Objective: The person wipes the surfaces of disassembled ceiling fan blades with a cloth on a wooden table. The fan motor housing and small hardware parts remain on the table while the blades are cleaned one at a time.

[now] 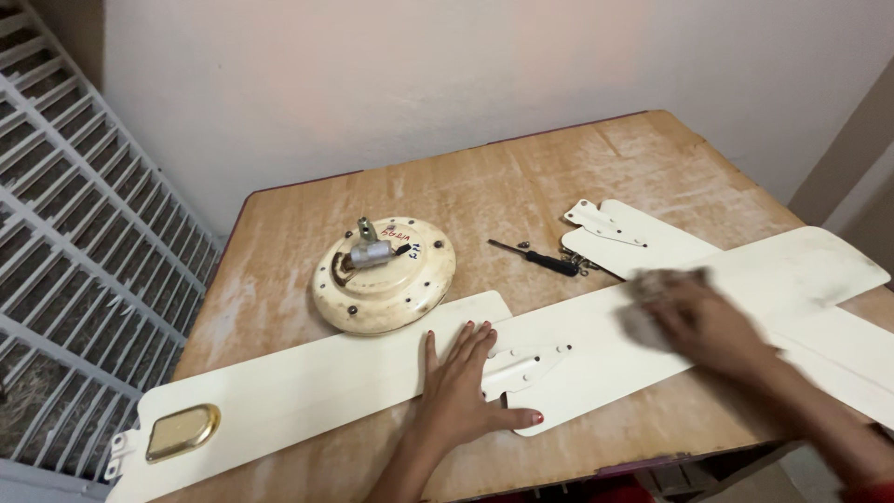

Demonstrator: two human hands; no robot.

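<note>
My left hand lies flat, fingers spread, on the bracket end of a cream fan blade that runs to the right. My right hand rests on the middle of that same blade and is blurred; it looks to press a pale cloth, though I cannot tell for sure. A second cream blade with a gold-coloured oval plate stretches to the lower left. The round cream fan motor housing sits just behind my left hand.
A wooden table holds everything. A black-handled screwdriver and several small screws lie behind the blades. A third blade lies beneath, at the right. A white metal grille stands at the left, a wall behind.
</note>
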